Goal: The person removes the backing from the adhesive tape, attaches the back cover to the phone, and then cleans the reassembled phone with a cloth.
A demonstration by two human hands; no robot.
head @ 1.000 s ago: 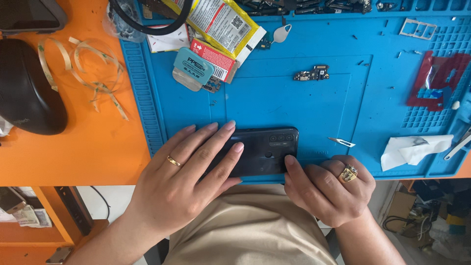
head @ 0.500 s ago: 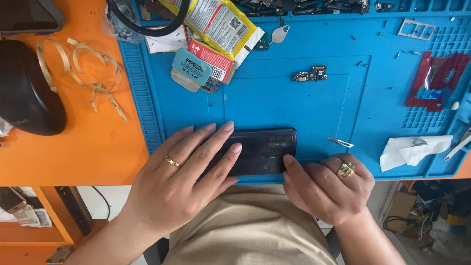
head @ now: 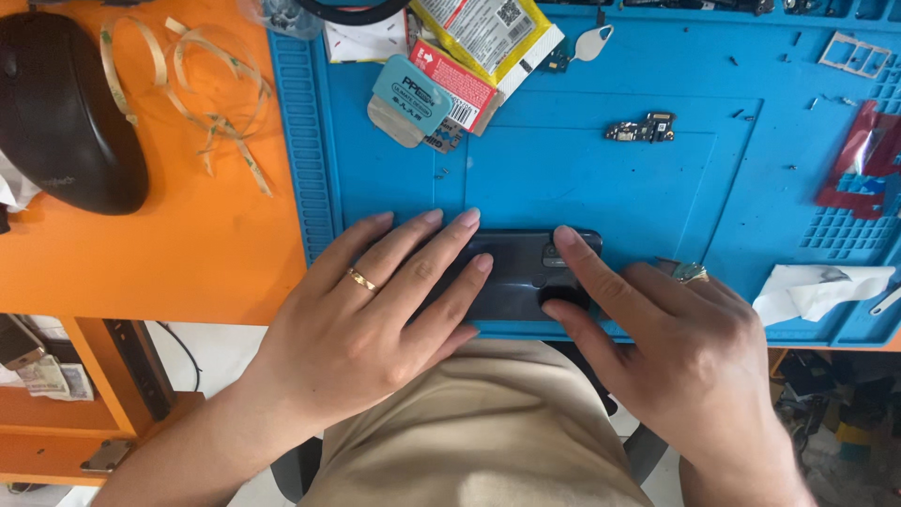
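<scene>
Both hands pressed flat on dark rectangular phone (head: 526, 277) at near edge of blue silicone work mat (head: 563, 178): left hand (head: 375, 310) spread wide, right hand (head: 666, 338) with forefinger and thumb down. Small circuit board (head: 643, 128) lay beyond phone. Even, firm pressure along edges looked best.

Phone (head: 526, 272): on mat (head: 582, 178), near edge, under both hands.
Mouse (head: 61, 113): on worktop (head: 188, 253), left of mat.
Circuit part (head: 643, 128): behind phone.
</scene>
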